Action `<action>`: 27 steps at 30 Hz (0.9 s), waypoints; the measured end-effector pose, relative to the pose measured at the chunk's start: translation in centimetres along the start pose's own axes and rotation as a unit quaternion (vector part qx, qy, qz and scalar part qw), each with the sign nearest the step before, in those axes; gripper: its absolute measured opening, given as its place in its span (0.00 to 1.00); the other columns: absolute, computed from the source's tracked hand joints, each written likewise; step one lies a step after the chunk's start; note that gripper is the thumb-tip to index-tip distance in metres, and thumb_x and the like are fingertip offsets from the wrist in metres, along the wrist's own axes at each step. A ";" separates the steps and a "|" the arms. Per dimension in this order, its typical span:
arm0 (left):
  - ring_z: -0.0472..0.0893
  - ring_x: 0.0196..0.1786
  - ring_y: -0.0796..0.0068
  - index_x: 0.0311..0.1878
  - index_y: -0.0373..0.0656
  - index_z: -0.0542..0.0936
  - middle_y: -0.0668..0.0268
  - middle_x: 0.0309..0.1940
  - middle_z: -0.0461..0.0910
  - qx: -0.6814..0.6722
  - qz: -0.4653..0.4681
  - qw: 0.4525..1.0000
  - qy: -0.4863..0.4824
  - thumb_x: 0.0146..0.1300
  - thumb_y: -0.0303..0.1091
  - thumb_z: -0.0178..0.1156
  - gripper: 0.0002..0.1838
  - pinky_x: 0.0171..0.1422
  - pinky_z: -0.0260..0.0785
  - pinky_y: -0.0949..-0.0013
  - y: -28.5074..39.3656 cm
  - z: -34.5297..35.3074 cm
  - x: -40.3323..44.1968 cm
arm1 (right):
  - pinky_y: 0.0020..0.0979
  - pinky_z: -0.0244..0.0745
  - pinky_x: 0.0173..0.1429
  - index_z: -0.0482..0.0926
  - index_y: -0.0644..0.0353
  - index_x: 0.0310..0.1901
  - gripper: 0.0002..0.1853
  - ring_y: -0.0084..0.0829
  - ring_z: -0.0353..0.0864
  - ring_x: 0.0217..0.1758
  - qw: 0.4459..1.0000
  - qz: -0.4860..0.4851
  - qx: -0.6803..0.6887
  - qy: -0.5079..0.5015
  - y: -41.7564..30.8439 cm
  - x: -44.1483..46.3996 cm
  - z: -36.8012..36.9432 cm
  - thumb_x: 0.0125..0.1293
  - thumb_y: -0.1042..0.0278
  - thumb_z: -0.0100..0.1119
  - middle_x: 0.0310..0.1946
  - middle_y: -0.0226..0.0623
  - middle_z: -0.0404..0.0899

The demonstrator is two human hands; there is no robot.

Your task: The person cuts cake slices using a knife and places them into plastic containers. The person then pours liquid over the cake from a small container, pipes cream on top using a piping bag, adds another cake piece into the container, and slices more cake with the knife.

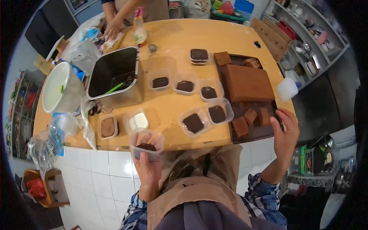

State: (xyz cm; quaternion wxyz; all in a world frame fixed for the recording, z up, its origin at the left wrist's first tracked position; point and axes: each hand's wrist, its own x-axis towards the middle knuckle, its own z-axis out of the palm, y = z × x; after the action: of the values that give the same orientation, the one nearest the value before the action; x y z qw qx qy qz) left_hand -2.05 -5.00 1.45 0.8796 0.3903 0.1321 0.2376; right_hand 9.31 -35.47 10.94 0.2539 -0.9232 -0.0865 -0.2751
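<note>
My left hand (147, 168) is closed around a clear plastic tub (147, 147) with dark chocolate in its bottom, held at the table's front edge. At the right edge of a dark baking tray (258, 132), my right hand (286, 128) has its thumb and fingers bent around a dark sliver; whether that is the tray's rim or a separate tool I cannot make out. On the tray lie a large brown cake slab (249, 83) and several cut cake pieces (240, 126). Several tubs with dark chocolate, such as this tub (193, 123), stand mid-table.
A deep metal pan (119, 100) holds a green-handled tool (114, 88). Beside it are a white bucket (57, 90), a piping bag (88, 126), a cake-filled tub (107, 127) and a white-filled tub (138, 121). Another person's hands (113, 30) work at the far left.
</note>
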 end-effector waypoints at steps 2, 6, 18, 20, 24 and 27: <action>0.72 0.55 0.60 0.67 0.48 0.54 0.57 0.56 0.67 0.033 0.026 0.999 -0.031 0.54 0.50 0.64 0.42 0.55 0.69 0.60 0.0 0.0 0.0 | 0.36 0.68 0.52 0.78 0.68 0.39 0.12 0.42 0.74 0.47 0.998 0.054 0.011 -0.023 1.8 -0.7 -0.5 0.51 0.75 0.63 0.43 0.46 0.76; 0.72 0.57 0.60 0.67 0.48 0.55 0.56 0.57 0.67 0.042 -0.001 0.999 0.016 0.54 0.50 0.64 0.41 0.55 0.69 0.61 0.2 0.8 0.1 | 0.37 0.68 0.52 0.78 0.68 0.39 0.13 0.45 0.75 0.45 0.989 0.104 -0.020 -0.105 3.2 -2.4 0.1 0.51 0.73 0.63 0.40 0.48 0.78; 0.73 0.56 0.60 0.66 0.48 0.56 0.55 0.56 0.68 0.025 0.013 0.999 0.026 0.54 0.50 0.63 0.40 0.56 0.69 0.59 0.5 0.4 0.2 | 0.42 0.65 0.54 0.75 0.69 0.46 0.23 0.49 0.70 0.50 0.985 0.134 -0.064 -0.088 7.6 -2.2 3.8 0.49 0.65 0.66 0.43 0.51 0.75; 0.73 0.56 0.59 0.66 0.48 0.56 0.55 0.56 0.68 0.015 0.008 1.000 -0.006 0.54 0.50 0.63 0.40 0.56 0.69 0.59 0.4 0.6 0.0 | 0.44 0.63 0.56 0.73 0.68 0.49 0.27 0.50 0.68 0.52 0.987 0.121 -0.056 -0.085 7.3 -2.4 4.6 0.48 0.62 0.67 0.45 0.51 0.74; 0.74 0.55 0.60 0.66 0.48 0.56 0.56 0.56 0.68 0.014 -0.013 1.000 -0.012 0.53 0.51 0.64 0.41 0.54 0.71 0.61 0.4 0.9 -0.1 | 0.45 0.61 0.59 0.71 0.67 0.53 0.31 0.51 0.67 0.53 0.982 0.149 -0.093 -0.076 7.0 -1.9 6.2 0.48 0.61 0.67 0.46 0.53 0.73; 0.74 0.54 0.61 0.66 0.47 0.56 0.56 0.56 0.68 0.025 0.001 1.000 -0.012 0.53 0.52 0.63 0.41 0.54 0.72 0.61 0.5 0.5 0.0 | 0.41 0.64 0.57 0.69 0.69 0.55 0.32 0.48 0.71 0.51 0.984 0.151 -0.074 -0.063 8.1 -1.7 7.0 0.48 0.64 0.67 0.45 0.52 0.75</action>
State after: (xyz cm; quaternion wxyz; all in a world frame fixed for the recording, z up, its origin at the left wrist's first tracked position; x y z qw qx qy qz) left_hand -2.03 -5.05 2.19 0.8710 0.4150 0.1269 0.2303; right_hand 13.56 -38.81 1.52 0.2179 -0.9574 0.0588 -0.1802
